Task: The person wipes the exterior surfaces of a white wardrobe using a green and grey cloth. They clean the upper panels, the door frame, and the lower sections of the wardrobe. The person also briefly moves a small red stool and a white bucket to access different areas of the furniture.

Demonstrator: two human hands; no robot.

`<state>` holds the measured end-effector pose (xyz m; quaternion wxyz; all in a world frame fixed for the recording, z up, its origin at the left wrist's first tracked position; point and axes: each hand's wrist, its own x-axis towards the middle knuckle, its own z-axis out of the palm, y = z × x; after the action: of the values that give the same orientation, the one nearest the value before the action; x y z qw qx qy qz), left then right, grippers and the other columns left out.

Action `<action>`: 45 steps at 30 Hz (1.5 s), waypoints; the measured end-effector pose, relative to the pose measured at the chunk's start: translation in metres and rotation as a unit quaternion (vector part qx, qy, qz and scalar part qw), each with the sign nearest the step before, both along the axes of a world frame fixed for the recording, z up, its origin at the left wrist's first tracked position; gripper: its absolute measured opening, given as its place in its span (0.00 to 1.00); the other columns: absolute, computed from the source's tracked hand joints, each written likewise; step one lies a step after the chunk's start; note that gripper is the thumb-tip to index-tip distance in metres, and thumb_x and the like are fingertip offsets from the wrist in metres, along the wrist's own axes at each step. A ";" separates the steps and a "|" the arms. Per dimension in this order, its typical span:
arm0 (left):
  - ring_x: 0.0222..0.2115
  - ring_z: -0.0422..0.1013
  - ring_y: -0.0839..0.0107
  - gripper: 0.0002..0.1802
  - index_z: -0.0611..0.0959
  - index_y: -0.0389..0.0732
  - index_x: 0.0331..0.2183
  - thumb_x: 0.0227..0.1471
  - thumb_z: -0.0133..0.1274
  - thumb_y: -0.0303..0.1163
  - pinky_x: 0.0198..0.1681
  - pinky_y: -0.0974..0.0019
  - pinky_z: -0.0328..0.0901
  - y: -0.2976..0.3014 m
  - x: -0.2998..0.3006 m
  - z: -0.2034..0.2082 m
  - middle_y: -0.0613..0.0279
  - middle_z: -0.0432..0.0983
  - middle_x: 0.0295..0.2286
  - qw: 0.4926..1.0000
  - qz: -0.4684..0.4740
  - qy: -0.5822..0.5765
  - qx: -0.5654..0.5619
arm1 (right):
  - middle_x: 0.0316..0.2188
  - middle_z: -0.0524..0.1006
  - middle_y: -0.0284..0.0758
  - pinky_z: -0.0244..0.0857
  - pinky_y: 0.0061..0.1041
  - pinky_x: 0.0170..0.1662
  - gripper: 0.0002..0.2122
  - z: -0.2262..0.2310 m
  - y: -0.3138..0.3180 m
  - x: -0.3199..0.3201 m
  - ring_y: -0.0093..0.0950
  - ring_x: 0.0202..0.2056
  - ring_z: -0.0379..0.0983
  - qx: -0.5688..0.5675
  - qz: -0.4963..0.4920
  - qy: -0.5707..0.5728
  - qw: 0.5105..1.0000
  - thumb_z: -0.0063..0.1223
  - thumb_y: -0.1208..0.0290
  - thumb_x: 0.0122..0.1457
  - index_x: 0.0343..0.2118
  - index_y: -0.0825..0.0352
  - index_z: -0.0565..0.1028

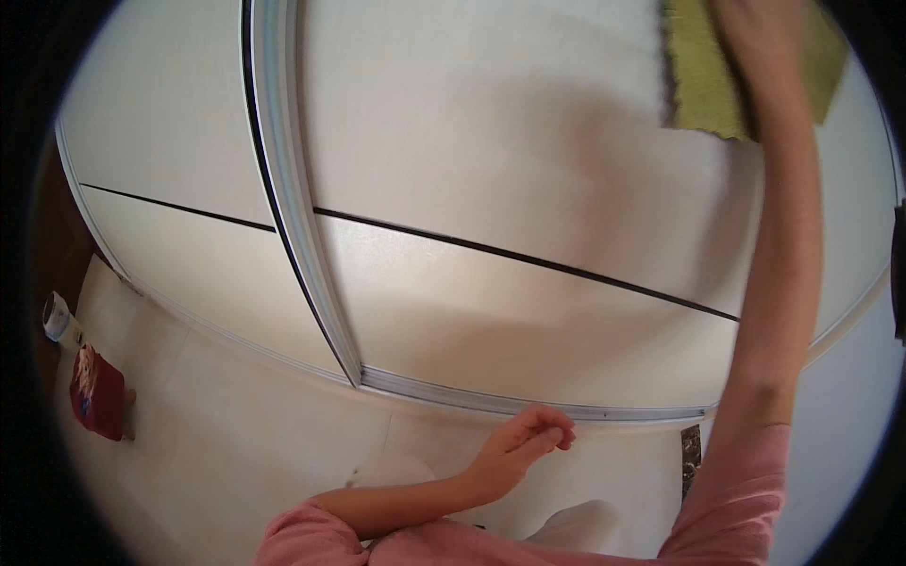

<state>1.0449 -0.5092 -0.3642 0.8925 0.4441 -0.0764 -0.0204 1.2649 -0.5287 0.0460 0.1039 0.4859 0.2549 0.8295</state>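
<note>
At the upper right, my right hand [766,42] presses a yellow-green cloth [701,80] with a ragged edge against a pale sliding wardrobe door [528,179]. That arm is stretched far up, and the fingertips are cut off by the frame's top edge. The hand is slightly blurred. Low in the middle, my left hand [524,448] hangs in the air before the door's bottom rail, its fingers curled loosely inward and nothing visible in them.
A second door panel [170,226] lies left of the metal upright [293,208]. On the pale tiled floor [245,415] at far left stand a white tub [58,319] and a dark red printed item [97,394]. A plain wall [845,406] rises at right.
</note>
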 end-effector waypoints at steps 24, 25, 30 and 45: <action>0.38 0.73 0.74 0.09 0.79 0.38 0.43 0.61 0.52 0.29 0.43 0.70 0.67 -0.015 0.024 -0.056 0.63 0.77 0.37 0.936 0.007 0.042 0.348 | 0.57 0.68 0.42 0.66 0.40 0.55 0.20 -0.449 -0.252 -0.005 0.39 0.54 0.68 0.656 0.553 0.446 0.255 0.43 0.63 0.70 0.59 0.70 0.66; 0.39 0.73 0.74 0.09 0.79 0.38 0.43 0.61 0.52 0.29 0.44 0.70 0.66 -0.011 0.027 -0.068 0.64 0.77 0.37 0.944 0.021 0.065 0.324 | 0.55 0.70 0.40 0.67 0.39 0.53 0.20 -0.458 -0.258 -0.022 0.37 0.52 0.70 0.648 0.588 0.455 0.165 0.44 0.62 0.70 0.58 0.70 0.67; 0.46 0.70 0.71 0.16 0.74 0.40 0.51 0.63 0.50 0.32 0.50 0.66 0.64 -0.007 0.050 -0.073 0.63 0.74 0.44 0.937 0.018 0.139 0.319 | 0.43 0.74 0.34 0.68 0.29 0.48 0.20 -0.506 -0.262 -0.093 0.27 0.43 0.71 0.625 0.390 0.663 0.131 0.46 0.60 0.69 0.56 0.68 0.69; 0.49 0.71 0.68 0.28 0.70 0.40 0.58 0.63 0.50 0.46 0.53 0.62 0.63 0.000 0.049 -0.129 0.60 0.75 0.47 0.882 -0.186 0.357 0.244 | 0.56 0.70 0.32 0.63 0.27 0.56 0.28 -0.464 -0.238 -0.142 0.29 0.53 0.67 0.619 0.442 0.586 -0.280 0.49 0.51 0.64 0.63 0.56 0.63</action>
<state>1.0937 -0.5096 -0.4931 0.7023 0.5885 0.1730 -0.3613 1.1229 -0.7666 -0.4182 0.8459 -0.3017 0.3088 0.3131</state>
